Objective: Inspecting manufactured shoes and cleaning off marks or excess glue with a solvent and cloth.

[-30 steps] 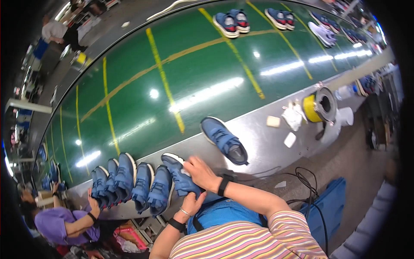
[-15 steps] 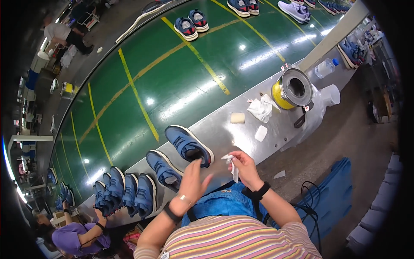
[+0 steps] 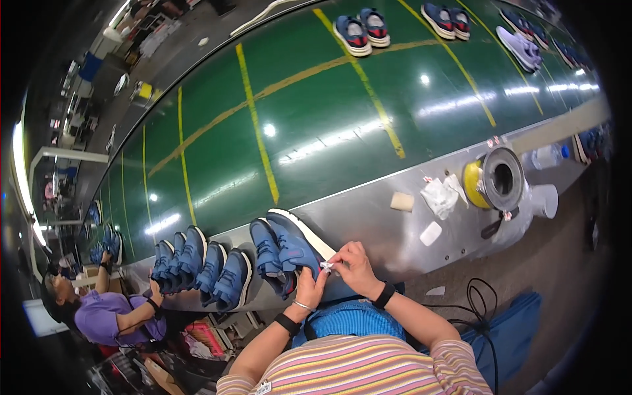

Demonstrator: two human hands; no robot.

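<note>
A blue shoe (image 3: 293,240) with a white sole lies tilted at the near edge of the metal ledge, its heel toward me. My left hand (image 3: 308,289) grips this shoe at the heel. In my right hand (image 3: 357,270), a small white cloth (image 3: 326,265) is pinched between the fingertips and touches the heel beside the sole. Close on the left stands another blue shoe (image 3: 266,253), which neither hand holds.
Several blue shoes (image 3: 227,280) line the metal ledge (image 3: 375,227) at left, near a person in purple (image 3: 108,316). Rightward lie a sponge block (image 3: 401,201), a crumpled white cloth (image 3: 440,197), a yellow-banded can (image 3: 473,181) and a bottle (image 3: 548,157). Beyond runs a green conveyor belt (image 3: 217,151) carrying shoes.
My left hand has closed on the shoe's heel. My right hand has brought the white cloth against it. The shoe has tilted and sits closer to its neighbour. The view has shifted.
</note>
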